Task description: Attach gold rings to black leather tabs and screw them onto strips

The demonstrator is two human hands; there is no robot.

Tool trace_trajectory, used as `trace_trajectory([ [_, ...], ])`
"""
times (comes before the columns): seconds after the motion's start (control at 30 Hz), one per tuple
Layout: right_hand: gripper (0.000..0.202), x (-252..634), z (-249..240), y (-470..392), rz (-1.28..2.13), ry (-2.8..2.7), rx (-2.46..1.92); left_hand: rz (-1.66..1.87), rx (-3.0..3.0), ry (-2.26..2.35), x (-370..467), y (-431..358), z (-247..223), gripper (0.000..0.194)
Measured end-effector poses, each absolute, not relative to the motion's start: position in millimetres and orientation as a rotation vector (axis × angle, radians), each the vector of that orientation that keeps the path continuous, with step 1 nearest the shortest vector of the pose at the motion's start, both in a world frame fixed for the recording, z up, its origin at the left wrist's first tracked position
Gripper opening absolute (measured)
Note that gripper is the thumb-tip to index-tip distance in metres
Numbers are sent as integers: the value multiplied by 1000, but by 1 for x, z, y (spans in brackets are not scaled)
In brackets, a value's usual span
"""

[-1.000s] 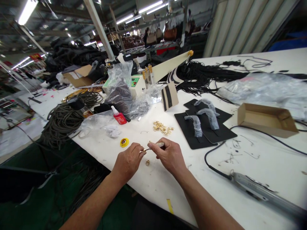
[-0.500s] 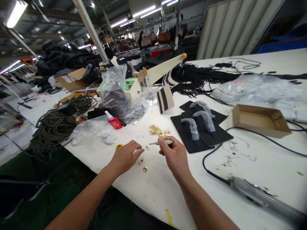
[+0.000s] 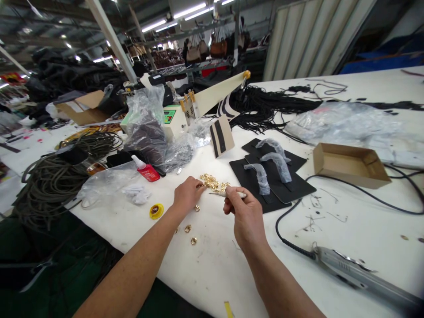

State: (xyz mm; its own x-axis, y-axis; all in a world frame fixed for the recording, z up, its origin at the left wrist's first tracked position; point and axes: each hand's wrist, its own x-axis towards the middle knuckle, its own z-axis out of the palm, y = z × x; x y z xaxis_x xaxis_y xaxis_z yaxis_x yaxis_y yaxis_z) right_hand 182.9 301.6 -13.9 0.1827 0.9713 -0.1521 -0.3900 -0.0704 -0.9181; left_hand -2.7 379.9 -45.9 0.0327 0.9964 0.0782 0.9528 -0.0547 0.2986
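Note:
My left hand (image 3: pixel 188 193) reaches to the left edge of a small pile of gold metal fittings (image 3: pixel 212 182). Its fingers are closed together against the pile, and anything between the fingertips is hidden. In my right hand (image 3: pixel 244 211) is a thin-tipped screwdriver (image 3: pixel 236 193) with a pale handle, held between thumb and fingers. Its tip points left, just in front of the pile. Loose gold fittings lie nearer to me: one ring (image 3: pixel 196 208) beside my left wrist, another (image 3: pixel 187 228), and a third (image 3: pixel 194 241). A yellow round container (image 3: pixel 156 210) with something dark inside stands left of my forearm.
A red glue bottle (image 3: pixel 145 169) lies beyond the left forearm near crumpled plastic. Wrapped handles (image 3: pixel 261 179) rest on black panels (image 3: pixel 238 170) at right. Farther right are a cardboard tray (image 3: pixel 351 165) and a grey corded tool (image 3: pixel 347 265). Coiled cord (image 3: pixel 39 185) lies left.
My left hand has moved forward from beside the loose ring to the gold pile, uncovering the yellow container. My right hand still holds the screwdriver. The view has shifted slightly.

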Motion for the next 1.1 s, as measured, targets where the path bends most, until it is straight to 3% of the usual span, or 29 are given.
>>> trace_trajectory([
  [0.2, 33, 183, -11, 300, 1257, -801, -1116, 646, 2045, 1950, -6, 352, -31, 10],
  [0.6, 30, 168, -2, 279, 1169, -1178, -1182, 1077, 1695, 1882, -11, 254, 0, 15],
  [1.1, 24, 167, 2, 278, 1089, -1218, -1219, 1125, 1825, 1811, -6, 255, 3, 4],
])
